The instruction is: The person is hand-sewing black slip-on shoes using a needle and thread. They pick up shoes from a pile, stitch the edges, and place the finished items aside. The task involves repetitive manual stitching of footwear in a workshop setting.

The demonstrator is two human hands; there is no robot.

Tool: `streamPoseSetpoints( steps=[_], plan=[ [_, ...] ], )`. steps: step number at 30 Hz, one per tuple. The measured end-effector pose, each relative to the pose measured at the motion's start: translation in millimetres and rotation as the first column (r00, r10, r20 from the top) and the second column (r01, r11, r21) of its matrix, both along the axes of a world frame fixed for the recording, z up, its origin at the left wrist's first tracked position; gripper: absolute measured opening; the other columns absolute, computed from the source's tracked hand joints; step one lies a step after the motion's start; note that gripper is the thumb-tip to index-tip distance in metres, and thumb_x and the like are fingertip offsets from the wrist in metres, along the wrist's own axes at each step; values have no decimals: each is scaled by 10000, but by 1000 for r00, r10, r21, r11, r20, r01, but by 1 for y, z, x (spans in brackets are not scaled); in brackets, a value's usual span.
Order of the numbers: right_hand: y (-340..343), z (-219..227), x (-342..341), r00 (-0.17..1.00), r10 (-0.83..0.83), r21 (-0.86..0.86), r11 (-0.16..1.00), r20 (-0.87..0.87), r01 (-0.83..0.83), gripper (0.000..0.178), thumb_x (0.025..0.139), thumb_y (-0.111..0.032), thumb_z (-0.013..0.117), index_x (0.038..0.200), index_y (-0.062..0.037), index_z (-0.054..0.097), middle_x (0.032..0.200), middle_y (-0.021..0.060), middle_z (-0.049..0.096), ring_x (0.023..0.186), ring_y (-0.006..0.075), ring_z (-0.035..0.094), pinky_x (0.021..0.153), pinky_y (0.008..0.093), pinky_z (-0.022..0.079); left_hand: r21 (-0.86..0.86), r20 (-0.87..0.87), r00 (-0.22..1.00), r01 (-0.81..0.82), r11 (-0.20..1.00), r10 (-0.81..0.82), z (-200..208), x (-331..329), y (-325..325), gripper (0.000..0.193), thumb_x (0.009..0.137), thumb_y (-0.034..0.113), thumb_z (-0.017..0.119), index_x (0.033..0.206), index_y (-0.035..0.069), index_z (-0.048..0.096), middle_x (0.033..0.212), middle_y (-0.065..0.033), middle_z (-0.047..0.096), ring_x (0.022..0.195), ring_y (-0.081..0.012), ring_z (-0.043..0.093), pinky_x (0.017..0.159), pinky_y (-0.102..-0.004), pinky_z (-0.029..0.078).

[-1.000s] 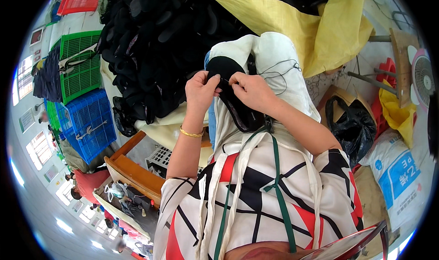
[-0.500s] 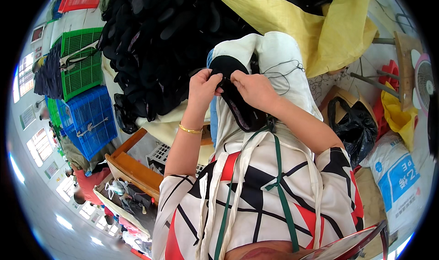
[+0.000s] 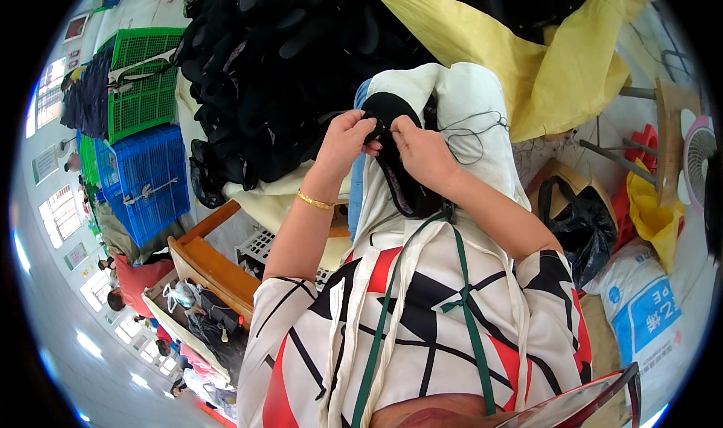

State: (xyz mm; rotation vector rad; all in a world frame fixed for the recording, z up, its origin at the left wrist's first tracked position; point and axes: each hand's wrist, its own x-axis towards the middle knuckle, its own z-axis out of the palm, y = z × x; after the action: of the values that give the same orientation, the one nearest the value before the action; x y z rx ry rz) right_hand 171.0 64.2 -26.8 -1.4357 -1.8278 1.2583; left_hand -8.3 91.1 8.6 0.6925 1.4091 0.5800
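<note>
A black cloth shoe (image 3: 395, 107) lies on my lap, over the white cloth (image 3: 472, 100) covering my legs. Its opening and patterned inner lining face up. My left hand (image 3: 351, 136) pinches the upper edge at the shoe's middle, fingers closed on the black fabric. Close beside it on the right, my right hand (image 3: 423, 153) is closed too, thumb and fingers pressed together at the same part of the shoe. Whether a needle or thread is between those fingers is too small to make out. Loose dark thread (image 3: 476, 136) trails over the white cloth at the right knee.
A large heap of black shoes (image 3: 256, 74) fills the area ahead and left, beside a yellow sheet (image 3: 520, 66). Green (image 3: 147, 89) and blue crates (image 3: 147, 179) stand left, near a wooden frame (image 3: 215, 266). At right are a black bag (image 3: 580, 217), a stool (image 3: 670, 138) and a fan (image 3: 699, 157).
The view has shifted slightly. Both hands stay at the shoe's upper edge; my right fingers have drawn up into a tighter pinch close to the left hand.
</note>
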Motion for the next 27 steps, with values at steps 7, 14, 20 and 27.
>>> streamPoseSetpoints(
  steps=[7, 14, 20, 27],
  plan=[
    [14, 0, -10, 948, -142, -181, 979, -284, 93, 171, 937, -126, 515, 1069, -26, 472, 797, 237, 638, 795, 444, 629, 704, 525, 489, -7, 104, 993, -59, 998, 60, -4, 0, -3, 103, 939, 127, 612, 901, 37, 644, 772, -27, 659, 626, -103, 640, 589, -241, 555],
    [33, 14, 1, 984, -25, 133, 990, -176, 49, 122, 908, -208, 611, 880, -89, 614, 894, 103, 636, 814, 315, 639, 690, 408, 511, 82, 63, 995, -88, 993, 83, -12, 2, -10, 115, 914, 134, 674, 916, 19, 668, 765, -24, 667, 606, -98, 636, 569, -231, 544],
    [59, 17, -17, 822, -251, -199, 965, -511, 171, 165, 996, -203, 533, 924, -58, 562, 839, 71, 636, 648, 210, 625, 578, 329, 484, 97, 9, 998, -65, 993, 65, -13, 6, -10, 158, 909, 168, 701, 897, 14, 671, 768, -26, 669, 599, -94, 627, 565, -220, 532],
    [67, 23, 94, 819, -298, -592, 804, -490, -61, 219, 977, -232, 548, 1114, -61, 560, 751, 0, 569, 581, 89, 528, 509, 251, 469, 144, -11, 995, -94, 985, 97, -10, 7, -13, 167, 892, 169, 719, 867, 11, 670, 726, -20, 649, 550, -84, 604, 522, -214, 505]
  ],
)
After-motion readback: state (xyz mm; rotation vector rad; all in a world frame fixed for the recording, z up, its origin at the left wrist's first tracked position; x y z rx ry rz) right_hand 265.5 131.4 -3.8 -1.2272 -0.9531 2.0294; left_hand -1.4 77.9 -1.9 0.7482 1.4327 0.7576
